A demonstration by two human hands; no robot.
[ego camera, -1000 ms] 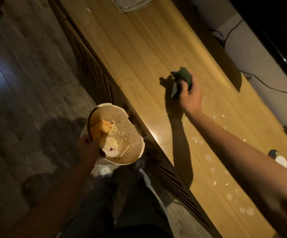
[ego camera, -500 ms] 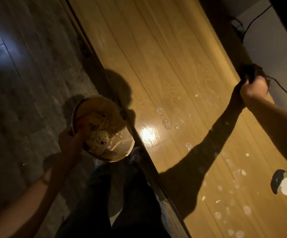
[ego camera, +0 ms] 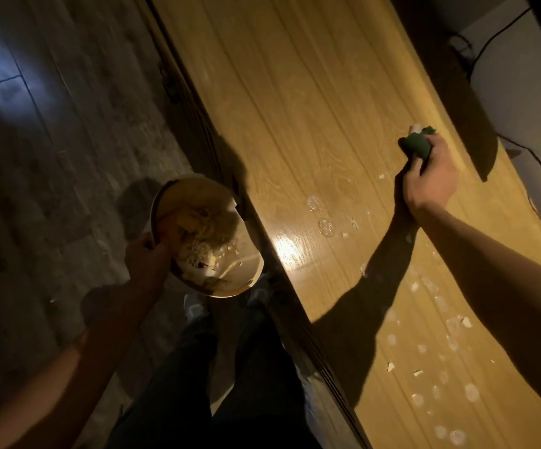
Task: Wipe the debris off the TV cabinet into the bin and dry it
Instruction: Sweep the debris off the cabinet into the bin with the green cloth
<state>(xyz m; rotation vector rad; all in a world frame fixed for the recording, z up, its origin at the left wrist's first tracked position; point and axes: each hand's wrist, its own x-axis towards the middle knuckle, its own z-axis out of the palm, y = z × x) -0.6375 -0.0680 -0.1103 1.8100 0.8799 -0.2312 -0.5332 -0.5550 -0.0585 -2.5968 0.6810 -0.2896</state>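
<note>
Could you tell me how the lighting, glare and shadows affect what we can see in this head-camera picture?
Head view: dim overall, the floor nearly black; a bright glare spot sits on the TV cabinet top near its front edge; the right hand holding the green cloth casts a hard arm shadow across the debris; the bin in the left hand is half shaded.

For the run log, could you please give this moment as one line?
left hand: holds bin at cabinet edge | right hand: grips green cloth on cabinet top | scraps: remain

left hand (ego camera: 147, 257): fingers curled, gripping | right hand (ego camera: 431, 179): arm outstretched, fist closed
</note>
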